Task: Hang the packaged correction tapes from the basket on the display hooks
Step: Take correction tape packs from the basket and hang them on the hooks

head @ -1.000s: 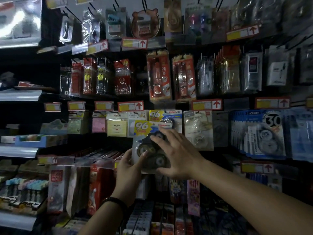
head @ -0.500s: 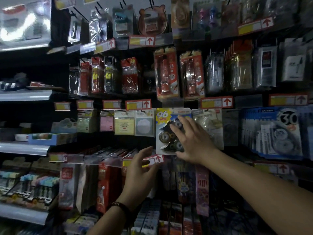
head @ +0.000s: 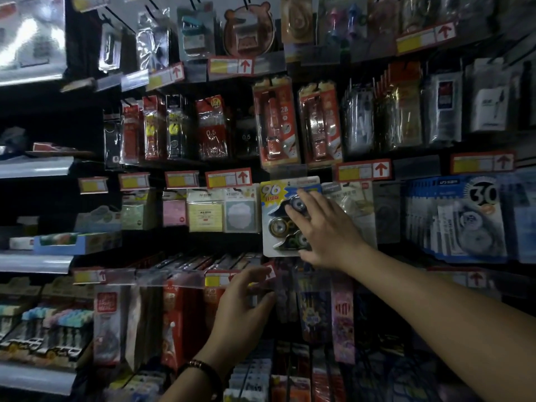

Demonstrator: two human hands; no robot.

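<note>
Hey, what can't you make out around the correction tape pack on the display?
Head view: the hook is hidden behind the correction tape pack.
Head view: the pack's lower right is covered by the right hand.
Head view: price tag print is blurred.

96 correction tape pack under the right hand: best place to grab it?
Pinch the flat card margin at the lower left corner of the 96 pack, coming from below. It is upright, the blister bulges mid-card, and the right hand covers its right side.

Note pack (head: 241,211), clear pack (head: 355,195) crowd tape pack (head: 274,204) sides.
</note>
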